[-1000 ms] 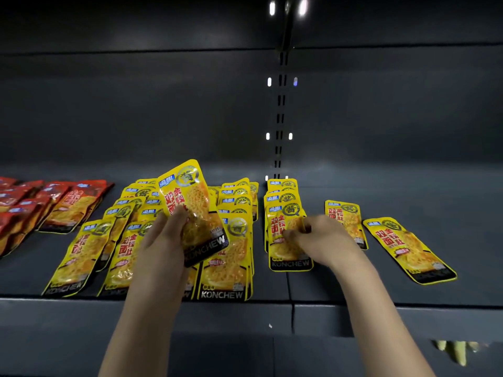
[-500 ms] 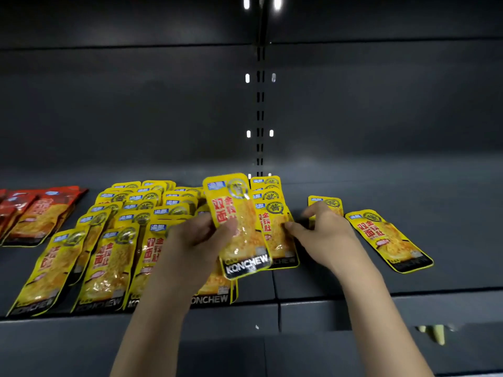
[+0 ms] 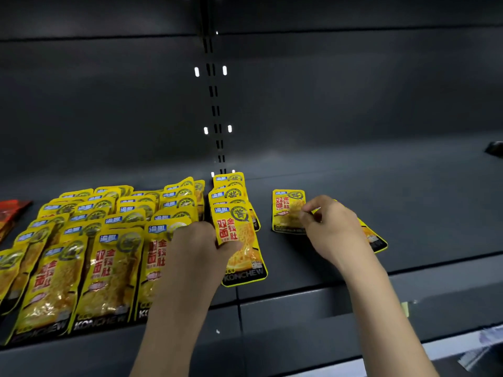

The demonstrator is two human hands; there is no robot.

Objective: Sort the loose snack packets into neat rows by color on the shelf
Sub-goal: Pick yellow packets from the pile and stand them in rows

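Head view of a dark shelf [image 3: 340,270] with yellow packets. The left hand [image 3: 200,246] grips the front packet [image 3: 241,240] of a short row [image 3: 230,197] near the shelf's middle, thumb on its face and fingers curled at its left edge. This packet lies flat, overlapping those behind it. To the left, more yellow rows [image 3: 109,235] overlap down to the front edge. The right hand [image 3: 333,227] pinches the right edge of a lone packet [image 3: 287,210] between thumb and forefinger; another packet [image 3: 377,239] lies partly hidden beneath that hand. Red packets [image 3: 12,213] lie at far left.
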